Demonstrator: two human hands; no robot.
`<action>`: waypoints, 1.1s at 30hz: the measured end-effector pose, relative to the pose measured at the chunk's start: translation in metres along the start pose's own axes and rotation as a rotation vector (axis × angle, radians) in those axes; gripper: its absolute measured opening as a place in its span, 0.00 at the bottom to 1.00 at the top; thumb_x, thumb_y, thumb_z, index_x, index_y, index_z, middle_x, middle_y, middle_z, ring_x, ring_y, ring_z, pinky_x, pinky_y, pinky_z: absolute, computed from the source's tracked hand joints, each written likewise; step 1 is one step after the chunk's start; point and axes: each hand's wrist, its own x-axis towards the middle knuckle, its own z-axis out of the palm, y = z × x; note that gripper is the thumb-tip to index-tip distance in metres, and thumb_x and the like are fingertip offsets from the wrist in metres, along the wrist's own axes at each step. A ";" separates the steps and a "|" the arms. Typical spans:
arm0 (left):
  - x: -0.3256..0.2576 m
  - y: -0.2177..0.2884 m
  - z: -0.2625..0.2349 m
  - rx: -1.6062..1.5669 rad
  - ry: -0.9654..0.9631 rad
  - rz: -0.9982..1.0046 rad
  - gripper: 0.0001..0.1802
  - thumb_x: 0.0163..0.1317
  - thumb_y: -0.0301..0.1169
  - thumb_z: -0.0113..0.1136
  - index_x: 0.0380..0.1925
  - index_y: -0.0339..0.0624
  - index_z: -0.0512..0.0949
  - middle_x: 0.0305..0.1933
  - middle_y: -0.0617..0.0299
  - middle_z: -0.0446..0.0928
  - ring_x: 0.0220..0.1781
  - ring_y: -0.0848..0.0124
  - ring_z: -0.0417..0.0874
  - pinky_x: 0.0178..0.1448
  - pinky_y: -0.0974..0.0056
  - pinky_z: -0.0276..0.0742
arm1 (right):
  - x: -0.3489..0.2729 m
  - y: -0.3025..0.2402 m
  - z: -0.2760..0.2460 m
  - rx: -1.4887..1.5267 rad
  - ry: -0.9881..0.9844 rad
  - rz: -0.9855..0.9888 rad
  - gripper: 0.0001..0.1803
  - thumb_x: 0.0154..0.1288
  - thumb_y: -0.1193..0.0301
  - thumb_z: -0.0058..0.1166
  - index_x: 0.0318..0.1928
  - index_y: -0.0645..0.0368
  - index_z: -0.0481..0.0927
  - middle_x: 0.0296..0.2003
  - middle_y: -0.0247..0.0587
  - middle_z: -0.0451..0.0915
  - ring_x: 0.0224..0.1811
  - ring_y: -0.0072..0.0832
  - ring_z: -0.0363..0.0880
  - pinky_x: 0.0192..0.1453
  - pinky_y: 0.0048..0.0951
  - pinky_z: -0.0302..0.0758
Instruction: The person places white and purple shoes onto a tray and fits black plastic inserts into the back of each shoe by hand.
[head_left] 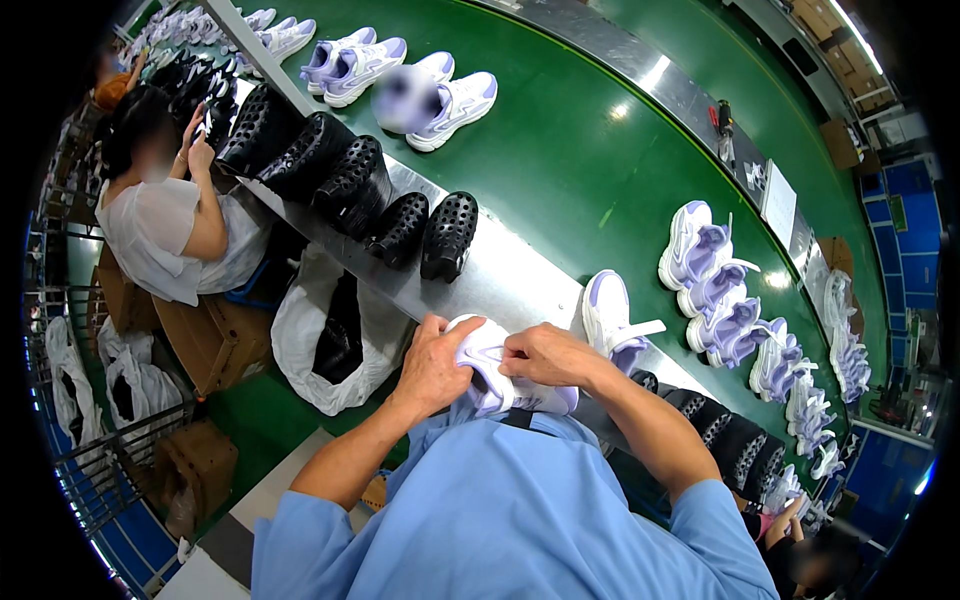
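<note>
White-lavender sneaker (500, 375) at chest; left hand (435, 362), right hand (550, 355) fingers both grasping it.

I see a white and lilac sneaker (500, 375) that looks like smooth synthetic leather with a soft sheen. The green conveyor belt (570, 170) is glossy and throws back the lamps. Its edge rail (490, 280) is brushed, dull grey metal. The black shoe lasts (448, 235) look like hard, perforated, shiny plastic. My blue sleeves (480, 530) are matt woven cloth. Brown boxes (205, 340) look like matt cardboard.
</note>
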 end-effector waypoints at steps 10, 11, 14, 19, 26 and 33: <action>0.045 -0.014 0.054 0.013 -0.155 -0.425 0.36 0.63 0.48 0.65 0.65 0.36 0.75 0.55 0.33 0.84 0.60 0.39 0.85 0.66 0.44 0.78 | -0.019 0.023 0.040 0.206 0.715 0.219 0.16 0.65 0.63 0.68 0.38 0.63 0.80 0.33 0.53 0.84 0.36 0.51 0.86 0.40 0.48 0.80; 0.050 -0.011 0.057 0.060 -0.203 -0.399 0.36 0.63 0.49 0.65 0.65 0.35 0.74 0.53 0.33 0.85 0.58 0.39 0.86 0.65 0.42 0.79 | -0.020 0.021 0.050 0.122 0.734 0.214 0.16 0.64 0.63 0.68 0.39 0.62 0.79 0.35 0.53 0.84 0.37 0.51 0.86 0.39 0.48 0.81; 0.055 0.014 0.056 0.152 -0.138 -0.275 0.35 0.64 0.47 0.64 0.65 0.34 0.73 0.46 0.35 0.86 0.50 0.37 0.87 0.58 0.39 0.81 | -0.014 0.021 0.070 -0.137 0.827 0.258 0.16 0.63 0.63 0.68 0.42 0.58 0.78 0.39 0.50 0.82 0.39 0.47 0.87 0.37 0.46 0.82; 0.068 0.011 0.067 0.195 -0.038 0.055 0.31 0.68 0.37 0.61 0.68 0.36 0.72 0.38 0.37 0.86 0.41 0.36 0.87 0.48 0.38 0.81 | 0.006 0.030 0.077 -0.380 0.971 0.235 0.12 0.62 0.64 0.66 0.38 0.56 0.79 0.34 0.46 0.81 0.35 0.42 0.86 0.35 0.44 0.83; 0.062 0.008 0.090 0.217 0.009 0.145 0.25 0.69 0.30 0.58 0.65 0.37 0.73 0.33 0.35 0.84 0.38 0.36 0.86 0.44 0.36 0.80 | -0.009 0.047 0.081 -0.376 1.128 0.193 0.09 0.61 0.65 0.64 0.32 0.55 0.80 0.30 0.42 0.80 0.33 0.40 0.85 0.33 0.42 0.81; 0.034 0.050 0.051 0.312 0.051 0.281 0.18 0.68 0.31 0.62 0.55 0.37 0.76 0.37 0.40 0.83 0.39 0.40 0.86 0.44 0.40 0.82 | -0.103 0.046 0.093 -0.218 1.418 0.271 0.17 0.61 0.71 0.65 0.48 0.63 0.80 0.44 0.52 0.81 0.48 0.51 0.79 0.52 0.49 0.78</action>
